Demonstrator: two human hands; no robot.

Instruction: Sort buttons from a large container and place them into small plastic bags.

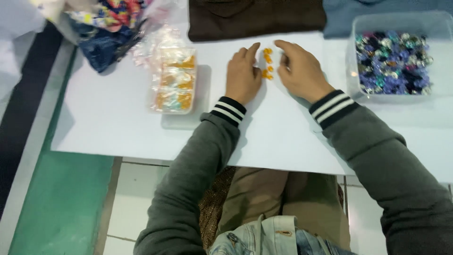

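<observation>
Several orange beads (267,63) lie between both hands' grips.

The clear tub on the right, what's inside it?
The clear tub holds a heap of small shiny pieces in blue, purple, green and silver. Their exact kind is too blurred to tell, and the lower layers are covered by those on top.

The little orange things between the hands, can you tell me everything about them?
The little orange beads are a handful of small, rounded, glossy pieces, plastic or glass by the look. They lie in a loose column on the white sheet, running from near the fingertips down toward the knuckles. The left hand lies flat beside them, its fingers close against the column; the right hand curves around the other side. They are too small to show holes or any finer shape.
</observation>
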